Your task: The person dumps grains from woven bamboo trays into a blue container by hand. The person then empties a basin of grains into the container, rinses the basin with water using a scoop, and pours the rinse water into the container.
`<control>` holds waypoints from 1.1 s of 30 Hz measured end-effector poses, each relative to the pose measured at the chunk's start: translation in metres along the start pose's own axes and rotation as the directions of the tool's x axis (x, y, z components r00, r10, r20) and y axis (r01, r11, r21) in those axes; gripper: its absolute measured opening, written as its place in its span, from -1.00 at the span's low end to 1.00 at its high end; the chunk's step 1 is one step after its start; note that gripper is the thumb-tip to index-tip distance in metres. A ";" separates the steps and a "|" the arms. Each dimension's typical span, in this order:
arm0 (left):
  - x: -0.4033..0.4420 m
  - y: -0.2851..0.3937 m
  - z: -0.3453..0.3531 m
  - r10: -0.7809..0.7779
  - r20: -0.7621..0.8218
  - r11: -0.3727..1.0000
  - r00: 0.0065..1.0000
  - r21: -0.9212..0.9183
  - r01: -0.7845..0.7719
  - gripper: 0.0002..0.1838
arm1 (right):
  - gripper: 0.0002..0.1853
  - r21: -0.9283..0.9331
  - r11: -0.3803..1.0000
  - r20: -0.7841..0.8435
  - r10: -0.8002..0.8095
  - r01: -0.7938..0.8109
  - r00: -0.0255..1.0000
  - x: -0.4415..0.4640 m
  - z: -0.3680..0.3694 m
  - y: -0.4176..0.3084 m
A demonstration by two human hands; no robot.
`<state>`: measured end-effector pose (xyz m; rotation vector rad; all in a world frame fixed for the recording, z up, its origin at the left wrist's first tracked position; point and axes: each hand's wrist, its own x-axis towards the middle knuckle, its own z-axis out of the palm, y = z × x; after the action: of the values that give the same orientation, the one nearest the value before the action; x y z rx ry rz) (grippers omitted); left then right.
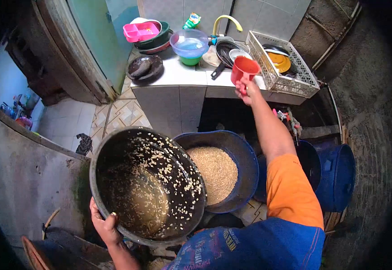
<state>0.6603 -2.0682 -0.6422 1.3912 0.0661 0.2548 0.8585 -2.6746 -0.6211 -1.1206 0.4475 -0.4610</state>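
Observation:
My left hand [105,225] grips the rim of a large black tub [188,193], which is tilted. Pale split beans or grains stick to its inner wall, and murky water with more of them lies in its bottom. My right hand [248,91] is stretched forward over the counter edge, closed around the handle of a red plastic dipper [245,67]. Whether the dipper holds anything cannot be made out. Beside the black tub stands a blue tub [243,157] with a thick bed of pale grains [214,173] in it.
On the tiled counter [173,78] are a stone mortar [153,69], a clear purple bowl [189,42], a frying pan [225,51] and a white dish crate [290,83]. A yellow tap [226,19] rises behind. Blue barrels [338,177] stand at right; a wall [29,166] borders the left.

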 end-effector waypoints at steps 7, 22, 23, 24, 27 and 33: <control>-0.017 0.000 -0.001 -0.001 -0.019 0.991 1.000 0.133 0.003 -0.35 | -0.88 0.002 0.995 0.045 -0.101 0.101 0.994 -0.155 -0.045 0.012; 0.002 -0.006 -0.009 0.003 0.125 0.982 0.992 0.186 -0.026 -0.39 | -0.69 -0.651 0.051 -0.741 -0.256 -0.757 0.620 -0.479 -0.448 0.068; 0.002 -0.009 -0.014 0.020 0.094 0.987 0.995 0.158 -0.034 -0.39 | -0.69 -0.586 -0.013 -0.792 -0.199 -0.810 0.577 -0.473 -0.448 0.067; -0.003 -0.005 -0.005 0.037 0.058 0.991 0.998 0.127 -0.045 -0.39 | -0.65 -0.666 -0.124 -0.723 -0.136 -0.735 0.678 -0.473 -0.479 0.089; -0.011 0.006 0.008 0.045 0.119 0.990 0.992 0.130 -0.061 -0.38 | -0.74 -0.770 -0.199 -0.585 -0.160 -0.607 0.795 -0.441 -0.528 0.146; -0.022 0.023 0.024 0.023 0.092 0.991 0.995 0.130 -0.035 -0.38 | -0.87 0.225 0.893 -0.632 0.439 -0.390 0.639 -0.420 -0.516 0.127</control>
<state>0.6405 -2.0928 -0.6177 1.5338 -0.0127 0.2139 0.2423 -2.7765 -0.8828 -0.7101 1.3000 -0.4546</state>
